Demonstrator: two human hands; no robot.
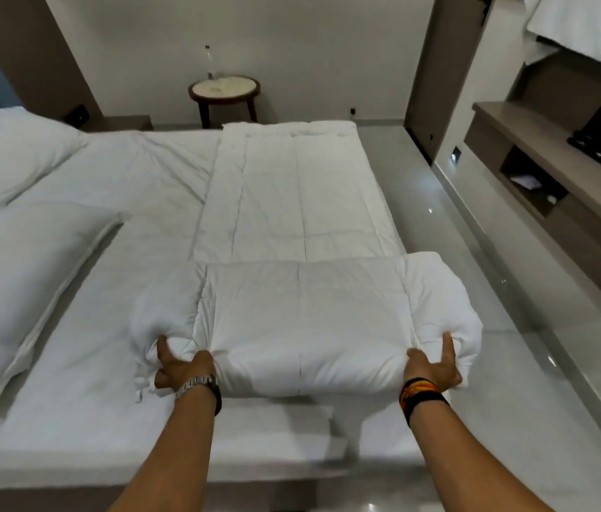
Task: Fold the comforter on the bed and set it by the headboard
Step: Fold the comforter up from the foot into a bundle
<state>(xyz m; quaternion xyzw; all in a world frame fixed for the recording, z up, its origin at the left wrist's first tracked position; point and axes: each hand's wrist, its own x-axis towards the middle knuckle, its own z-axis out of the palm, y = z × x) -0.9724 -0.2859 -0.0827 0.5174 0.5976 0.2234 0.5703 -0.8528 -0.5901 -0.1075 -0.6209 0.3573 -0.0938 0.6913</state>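
The white comforter (291, 216) lies as a long folded strip along the foot end of the bed (114, 275). Its near end is doubled over into a thick fold and lifted off the mattress. My left hand (180, 367) grips the left corner of that fold, thumb on top. My right hand (433, 365) grips the right corner in the same way. The headboard lies off to the left, beyond the pillows, and is not in view.
Two white pillows (14, 290) lie at the left. A small round side table (224, 91) with a bottle stands past the far side of the bed. Shiny tiled floor (476, 253) runs along the right, bordered by a wall unit with shelves (550, 171).
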